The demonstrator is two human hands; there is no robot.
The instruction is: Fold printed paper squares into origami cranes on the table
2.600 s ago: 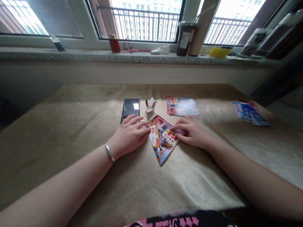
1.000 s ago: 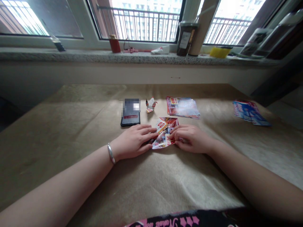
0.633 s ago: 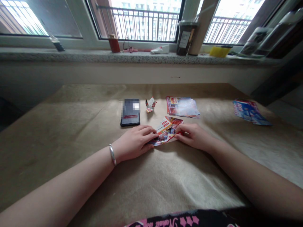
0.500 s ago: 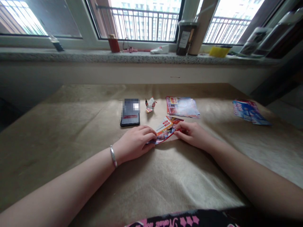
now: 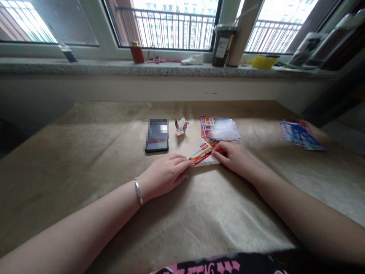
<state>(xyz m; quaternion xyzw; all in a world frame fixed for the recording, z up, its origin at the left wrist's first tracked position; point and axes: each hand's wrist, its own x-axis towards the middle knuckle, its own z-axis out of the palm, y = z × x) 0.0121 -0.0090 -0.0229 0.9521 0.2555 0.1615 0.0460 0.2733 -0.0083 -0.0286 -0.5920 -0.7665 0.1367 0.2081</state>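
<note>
A colourful printed leaflet [image 5: 202, 151] lies on the table in front of me, its near edge folded over so that a white strip of its back shows. My left hand [image 5: 167, 173], with a silver bangle at the wrist, rests with its fingers stretched out and the fingertips on the leaflet's left corner. At the leaflet's right side, my right hand [image 5: 234, 158] pinches the folded edge between thumb and forefinger. Part of the leaflet is hidden under the right fingers. A small folded paper figure [image 5: 181, 126] stands beyond the left hand.
A phone [image 5: 157, 135] lies left of the paper figure. Just behind the leaflet is a stack of printed leaflets [image 5: 224, 128]; more leaflets [image 5: 300, 135] lie far right. Jars and small items line the stone windowsill [image 5: 114, 69] past the table [image 5: 85, 152].
The leaflet has shifted slightly away from me, towards the stack, and its fold lies flatter. My left fingers have straightened out over its corner; my right hand keeps its pinch.
</note>
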